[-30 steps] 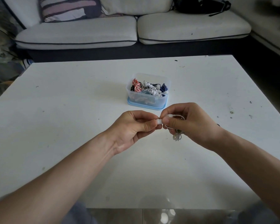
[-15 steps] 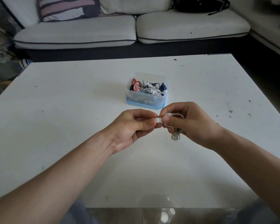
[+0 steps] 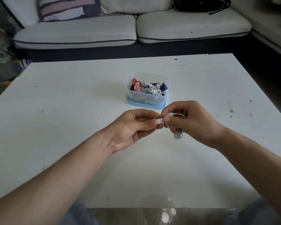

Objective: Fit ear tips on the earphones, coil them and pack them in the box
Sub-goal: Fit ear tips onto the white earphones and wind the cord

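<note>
Over the white table point(image 3: 71, 127), my two hands meet in front of me. My left hand point(image 3: 135, 127) pinches a small white ear tip point(image 3: 160, 120) between thumb and forefinger. My right hand point(image 3: 190, 122) pinches a white earbud point(image 3: 169, 114) against that tip and holds the rest of the earphone; a loop of its cable point(image 3: 178, 135) hangs below the fingers. Behind the hands stands a clear plastic box point(image 3: 146, 99) on a blue lid, holding several coiled earphones in pink, white, black and blue.
A grey sofa point(image 3: 136, 31) with a striped cushion point(image 3: 68, 7) and a black bag point(image 3: 201, 4) runs along the far side of the table. The table's near edge lies close to my knees. Small dark specks dot the tabletop.
Both hands stay together with the ear tip against the earbud; only slight shifts of fingers and view.
</note>
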{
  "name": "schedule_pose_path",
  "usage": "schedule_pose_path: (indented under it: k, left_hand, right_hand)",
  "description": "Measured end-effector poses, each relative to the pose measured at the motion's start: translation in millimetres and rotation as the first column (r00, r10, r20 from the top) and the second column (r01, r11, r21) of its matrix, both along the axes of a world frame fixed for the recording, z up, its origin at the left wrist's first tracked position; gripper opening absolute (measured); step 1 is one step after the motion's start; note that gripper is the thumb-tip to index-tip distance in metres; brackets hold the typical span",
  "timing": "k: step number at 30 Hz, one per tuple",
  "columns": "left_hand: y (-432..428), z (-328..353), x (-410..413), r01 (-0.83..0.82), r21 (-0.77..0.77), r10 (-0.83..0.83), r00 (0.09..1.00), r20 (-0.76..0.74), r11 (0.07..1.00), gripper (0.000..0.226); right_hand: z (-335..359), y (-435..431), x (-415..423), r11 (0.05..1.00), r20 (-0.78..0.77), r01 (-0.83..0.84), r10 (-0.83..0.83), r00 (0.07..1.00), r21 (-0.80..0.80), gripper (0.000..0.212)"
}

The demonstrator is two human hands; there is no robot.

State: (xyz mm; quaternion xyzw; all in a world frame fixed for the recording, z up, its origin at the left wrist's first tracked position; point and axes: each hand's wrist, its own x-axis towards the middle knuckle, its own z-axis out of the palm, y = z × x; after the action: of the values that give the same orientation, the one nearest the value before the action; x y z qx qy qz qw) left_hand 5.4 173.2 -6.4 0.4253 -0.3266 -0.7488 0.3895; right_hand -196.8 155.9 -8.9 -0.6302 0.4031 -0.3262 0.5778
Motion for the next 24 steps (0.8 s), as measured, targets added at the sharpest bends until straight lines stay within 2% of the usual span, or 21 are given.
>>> schedule_pose_path:
  k: [10,13,19,24]
  left_hand:
    - [-1,-1,0,0.0,-0.014,0.001,0.998,0.055,1.0,0.024]
    - [0,-2,-2,-0.022,0.01,0.021,0.998,0.054,1.0,0.025]
    - [2,-8,-8,-0.091,0.094,0.081,0.991,0.104,0.991,0.009]
    - [4,-14,-12,-0.124,0.084,0.109,0.981,0.159,0.989,0.013]
  right_hand:
    - [-3,-1,3,0.993,-0.012,0.115,-0.115,0.993,0.011,0.006]
    - [-5,-2,4,0.991,-0.078,0.134,-0.134,0.988,-0.01,0.005]
    - [-3,0,8,0.99,-0.206,0.132,-0.141,0.968,-0.058,0.013]
    - [-4,0,10,0.991,-0.305,0.11,-0.13,0.944,-0.08,0.022]
